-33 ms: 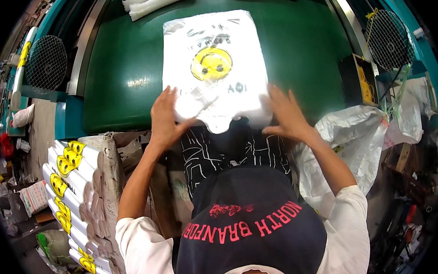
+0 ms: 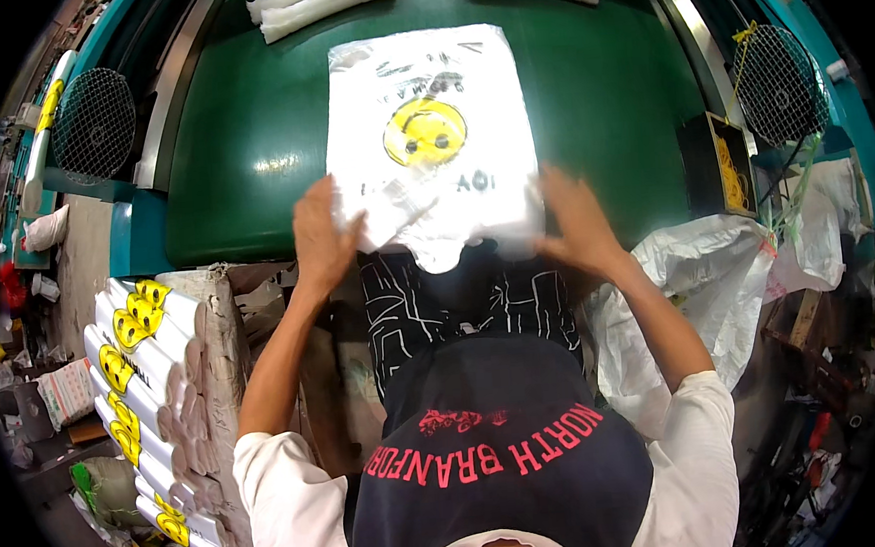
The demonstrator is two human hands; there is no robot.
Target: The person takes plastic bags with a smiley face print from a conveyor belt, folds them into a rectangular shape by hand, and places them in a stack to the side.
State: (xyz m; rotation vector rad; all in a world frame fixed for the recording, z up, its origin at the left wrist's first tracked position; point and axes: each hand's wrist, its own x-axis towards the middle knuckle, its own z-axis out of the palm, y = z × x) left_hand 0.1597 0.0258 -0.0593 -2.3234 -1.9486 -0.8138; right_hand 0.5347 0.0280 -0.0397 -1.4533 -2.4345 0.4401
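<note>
A stack of white plastic bags [image 2: 433,199] printed with a yellow smiley face lies flat on the green conveyor belt, at its near edge. Its lower end sticks out slightly past that edge, toward me. My left hand [image 2: 323,235] is at the stack's near left side, thumb apart from the fingers and against the plastic. Across from it, my right hand [image 2: 577,220] is spread along the near right side, its fingers smeared by motion. Neither hand is closed round the bags.
White plastic bundles [image 2: 326,8] lie at the belt's far end. Rolled smiley-printed bags [image 2: 150,401] are piled at my left. At right are a dark box of yellow ties [image 2: 730,170] and a large white sack [image 2: 704,297]. Wire-guarded fans [image 2: 93,126] flank the belt.
My left hand has shifted a little outward, its thumb drawn back from over the bags. My right hand has moved slightly outward too. The stack stays in nearly the same place.
</note>
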